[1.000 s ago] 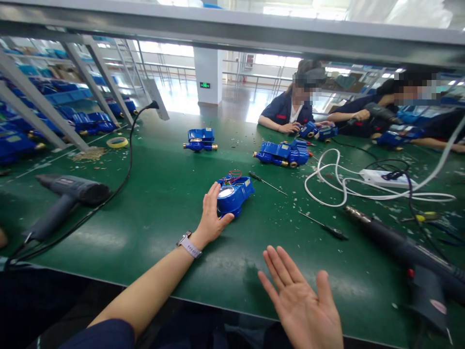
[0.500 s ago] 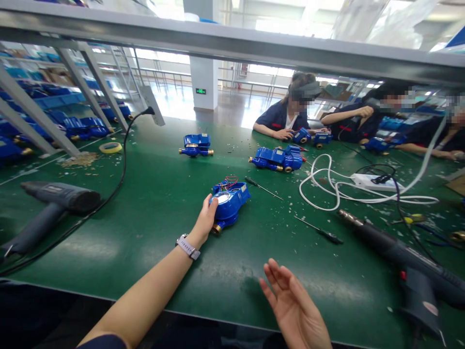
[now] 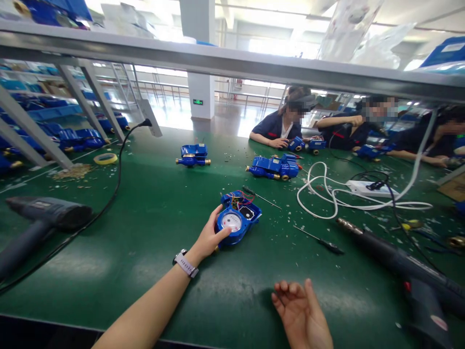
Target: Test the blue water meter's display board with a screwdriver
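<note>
My left hand point(image 3: 209, 237) grips a blue water meter point(image 3: 238, 220) on the green bench, tilted so its white dial faces me. Its case is open at the far end and shows red and black wires. My right hand point(image 3: 301, 312) hovers palm up near the front edge, fingers curled loosely, holding nothing. A thin screwdriver point(image 3: 319, 240) lies to the right of the meter. A second screwdriver point(image 3: 259, 196) lies just behind it.
A heat gun point(image 3: 39, 220) with a black cord lies at the left, another heat gun point(image 3: 403, 266) at the right. White cable point(image 3: 327, 191) and a power strip point(image 3: 370, 188) lie right. More blue meters point(image 3: 192, 155) point(image 3: 272, 167) sit farther back. A tape roll point(image 3: 105, 158) lies left. Co-workers sit across.
My left hand closed on the meter, drew it nearer and tipped its dial toward me. My right hand curled its fingers and dropped lower in view.
</note>
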`<state>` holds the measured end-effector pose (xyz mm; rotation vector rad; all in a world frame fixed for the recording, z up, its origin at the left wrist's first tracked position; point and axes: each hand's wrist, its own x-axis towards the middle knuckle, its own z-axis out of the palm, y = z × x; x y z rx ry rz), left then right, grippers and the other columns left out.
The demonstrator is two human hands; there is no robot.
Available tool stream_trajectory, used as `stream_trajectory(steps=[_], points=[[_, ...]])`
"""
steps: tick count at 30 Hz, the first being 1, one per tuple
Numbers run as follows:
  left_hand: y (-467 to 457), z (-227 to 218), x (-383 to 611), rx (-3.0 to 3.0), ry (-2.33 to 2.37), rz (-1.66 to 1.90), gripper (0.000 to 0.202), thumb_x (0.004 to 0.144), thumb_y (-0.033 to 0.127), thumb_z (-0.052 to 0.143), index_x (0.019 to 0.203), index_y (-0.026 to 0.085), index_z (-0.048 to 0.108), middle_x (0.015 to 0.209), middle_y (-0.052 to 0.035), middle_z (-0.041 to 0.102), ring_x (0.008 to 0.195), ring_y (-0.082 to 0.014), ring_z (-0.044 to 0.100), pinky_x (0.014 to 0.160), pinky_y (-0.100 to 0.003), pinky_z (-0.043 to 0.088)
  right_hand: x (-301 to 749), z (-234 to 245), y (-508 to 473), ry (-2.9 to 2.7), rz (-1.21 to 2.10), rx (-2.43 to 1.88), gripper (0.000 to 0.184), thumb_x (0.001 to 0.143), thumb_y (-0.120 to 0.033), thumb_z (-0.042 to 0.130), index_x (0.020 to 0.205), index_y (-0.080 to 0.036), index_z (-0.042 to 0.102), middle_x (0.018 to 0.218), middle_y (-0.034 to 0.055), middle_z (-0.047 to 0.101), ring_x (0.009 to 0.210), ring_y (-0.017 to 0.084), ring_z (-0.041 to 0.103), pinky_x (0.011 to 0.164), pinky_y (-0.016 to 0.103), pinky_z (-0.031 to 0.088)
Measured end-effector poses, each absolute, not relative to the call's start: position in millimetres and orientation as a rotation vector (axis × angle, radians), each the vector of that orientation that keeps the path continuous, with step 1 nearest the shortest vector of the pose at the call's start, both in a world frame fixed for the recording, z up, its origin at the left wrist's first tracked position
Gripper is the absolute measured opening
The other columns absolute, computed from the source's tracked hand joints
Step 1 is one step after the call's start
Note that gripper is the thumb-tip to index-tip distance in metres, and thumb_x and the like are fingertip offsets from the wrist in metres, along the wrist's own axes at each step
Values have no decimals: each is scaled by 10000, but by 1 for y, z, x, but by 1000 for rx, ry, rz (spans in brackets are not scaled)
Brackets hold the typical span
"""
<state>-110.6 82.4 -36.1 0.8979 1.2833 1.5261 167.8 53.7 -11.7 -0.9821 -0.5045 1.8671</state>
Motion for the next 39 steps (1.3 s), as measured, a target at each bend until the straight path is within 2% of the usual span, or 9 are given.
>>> stream_trajectory(steps=[5,10,14,18,20,23,31,34,39], points=[[74,-28,-116,1044,1122,1292,976,713,501,809,1488,118,357,1414,-186,539,1287,-338,541,1128,-446,406,173,-24,65,-510,1785,-1056,578,618,-691,921,882,-211,738,977,60,661,1017,251,600,822,331,558],[63,-19,-118,1078,984,1117,892,735,471,802,1466,161,397,1433,-168,532,1289,-329,549,1103,-439,433,171,-29,71,-599,1667,-1085,649,681,-708,879,1028,-193,690,1100,81,657,1141,261,555,902,350,501],[59,-16,-118,1062,921,1016,931,718,469,816,1479,151,383,1415,-178,547,1267,-327,567,1074,-436,457,163,-28,89,-708,1670,-1055,725,793,-689,805,1232,-159,577,1214,122,617,1201,297,533,999,435,430],[60,-16,-118,1065,899,988,946,704,475,829,1476,152,388,1428,-171,539,1286,-323,548,1099,-433,429,153,-23,119,-821,1748,-1065,581,1020,-616,568,1346,-140,503,1174,130,618,1070,272,610,939,431,476],[60,-16,-119,1074,895,985,935,713,475,825,1474,151,389,1428,-172,539,1289,-320,545,1104,-434,422,150,-21,138,-894,1760,-1114,495,1076,-558,501,1340,-140,523,1144,123,623,954,240,635,848,388,513],[60,-15,-119,1081,885,978,956,709,491,825,1478,145,375,1430,-184,532,1283,-325,550,1093,-440,432,145,-22,166,-1002,1743,-1205,392,1088,-489,528,1263,-145,597,1116,103,632,851,199,627,787,342,521],[61,-14,-119,1094,869,972,937,709,476,830,1475,164,391,1437,-176,525,1299,-327,537,1108,-451,418,118,-21,195,-1115,2050,-1213,492,1100,-569,469,1163,-115,645,961,87,657,815,208,663,797,377,551],[61,-15,-118,1094,864,979,924,715,479,824,1474,170,399,1423,-177,537,1291,-333,543,1105,-467,420,112,-18,191,-1115,2065,-1142,400,1091,-497,541,1129,-112,644,975,82,648,807,200,656,777,364,564],[61,-18,-117,1093,868,993,903,721,459,822,1472,172,412,1430,-175,533,1300,-337,535,1113,-472,412,115,-14,188,-1118,1892,-1022,276,1073,-355,602,1223,-123,601,1022,76,634,830,191,645,741,318,561]])
